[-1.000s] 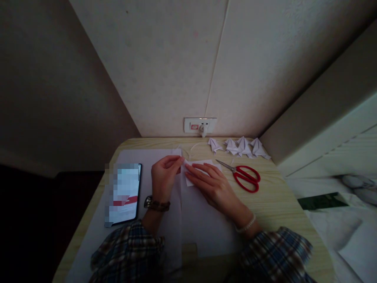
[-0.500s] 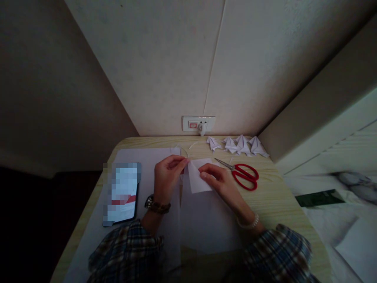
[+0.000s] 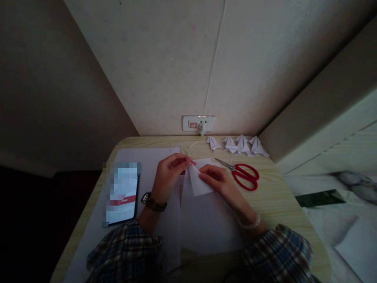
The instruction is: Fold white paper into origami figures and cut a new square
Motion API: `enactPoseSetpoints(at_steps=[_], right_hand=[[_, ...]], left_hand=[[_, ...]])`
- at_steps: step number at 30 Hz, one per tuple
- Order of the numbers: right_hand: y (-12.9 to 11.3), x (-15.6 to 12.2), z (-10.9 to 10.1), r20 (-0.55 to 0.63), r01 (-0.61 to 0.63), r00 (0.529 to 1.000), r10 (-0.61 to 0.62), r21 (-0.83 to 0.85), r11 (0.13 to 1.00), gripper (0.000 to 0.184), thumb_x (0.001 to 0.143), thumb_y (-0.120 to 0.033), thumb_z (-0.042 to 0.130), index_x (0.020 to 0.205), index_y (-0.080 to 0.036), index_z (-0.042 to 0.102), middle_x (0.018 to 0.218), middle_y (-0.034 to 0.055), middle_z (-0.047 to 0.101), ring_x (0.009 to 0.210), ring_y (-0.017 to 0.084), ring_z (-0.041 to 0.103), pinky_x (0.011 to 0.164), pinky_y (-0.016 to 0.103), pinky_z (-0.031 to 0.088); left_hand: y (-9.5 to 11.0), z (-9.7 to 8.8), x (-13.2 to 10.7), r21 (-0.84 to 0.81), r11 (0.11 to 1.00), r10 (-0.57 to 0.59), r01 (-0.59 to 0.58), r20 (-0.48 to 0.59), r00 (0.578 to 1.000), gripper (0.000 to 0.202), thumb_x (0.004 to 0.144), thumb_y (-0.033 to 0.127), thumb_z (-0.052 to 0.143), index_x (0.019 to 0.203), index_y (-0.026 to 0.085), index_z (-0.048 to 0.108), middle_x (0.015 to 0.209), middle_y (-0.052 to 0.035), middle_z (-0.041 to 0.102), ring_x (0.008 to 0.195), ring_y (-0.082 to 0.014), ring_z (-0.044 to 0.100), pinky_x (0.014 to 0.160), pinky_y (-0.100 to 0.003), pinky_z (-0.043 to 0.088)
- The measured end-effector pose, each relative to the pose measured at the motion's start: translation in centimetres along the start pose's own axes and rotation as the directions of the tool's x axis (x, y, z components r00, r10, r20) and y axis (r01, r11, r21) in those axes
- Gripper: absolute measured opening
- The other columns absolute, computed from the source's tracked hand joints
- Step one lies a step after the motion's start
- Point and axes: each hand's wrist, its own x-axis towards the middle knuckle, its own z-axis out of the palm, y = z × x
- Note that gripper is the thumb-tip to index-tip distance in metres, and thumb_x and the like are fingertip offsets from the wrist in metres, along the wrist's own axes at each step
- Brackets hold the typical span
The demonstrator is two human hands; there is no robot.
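Observation:
A small white sheet of paper, partly folded over, is held up between my two hands above the table. My left hand pinches its upper left corner between thumb and fingers. My right hand grips the right side, thumb toward me and fingers bent over the sheet. Part of the paper is hidden behind the fingers of my right hand. Beneath it lies a larger white sheet. Just right of my right hand are red-handled scissors, blades pointing left and away.
Several folded white paper figures stand in a row at the table's back right. A phone lies on white paper at left. A wall socket with a plug sits behind the wooden table.
My left hand has shifted slightly to the right, and the paper has tilted a little, its lower edge moving toward me. My right hand has moved only slightly.

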Motion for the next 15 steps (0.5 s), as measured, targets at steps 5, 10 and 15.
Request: enactPoseSetpoints(at_steps=[5,10,15], right_hand=[[0.11,-0.03,-0.31,0.013,-0.006,1.000,0.006,0.020,1.000,0.020,0.081,-0.037,0.062,0.076,-0.019,0.066,0.070,-0.0016,0.060,0.064,0.013,0.052,0.059,0.025,0.037],[0.20,0.00,-0.48,0.025,-0.008,1.000,0.008,0.019,1.000,0.021,0.081,-0.038,0.062,0.075,-0.018,0.066,0.069,-0.0018,0.059,0.063,0.012,0.050,0.058,0.025,0.036],[0.11,-0.03,-0.47,0.030,-0.002,1.000,0.002,-0.003,1.000,0.024,0.082,-0.040,0.062,0.075,-0.018,0.066,0.068,-0.0014,0.060,0.062,0.013,0.051,0.058,0.025,0.036]], left_hand=[[-0.07,-0.30,0.06,-0.030,0.999,-0.038,0.039,0.029,0.999,0.021,0.063,0.032,0.081,0.071,0.016,0.070,0.070,-0.0033,0.076,0.067,-0.0164,0.069,0.062,-0.023,0.052],[0.09,-0.32,0.13,-0.050,0.996,-0.069,0.070,0.030,0.997,0.026,0.061,0.036,0.083,0.067,0.015,0.069,0.067,-0.0041,0.075,0.065,-0.0175,0.069,0.063,-0.026,0.052],[0.19,-0.34,0.09,-0.076,0.993,-0.089,0.091,0.030,0.996,0.026,0.058,0.035,0.085,0.063,0.015,0.069,0.064,-0.0031,0.074,0.063,-0.0155,0.068,0.061,-0.023,0.051]])
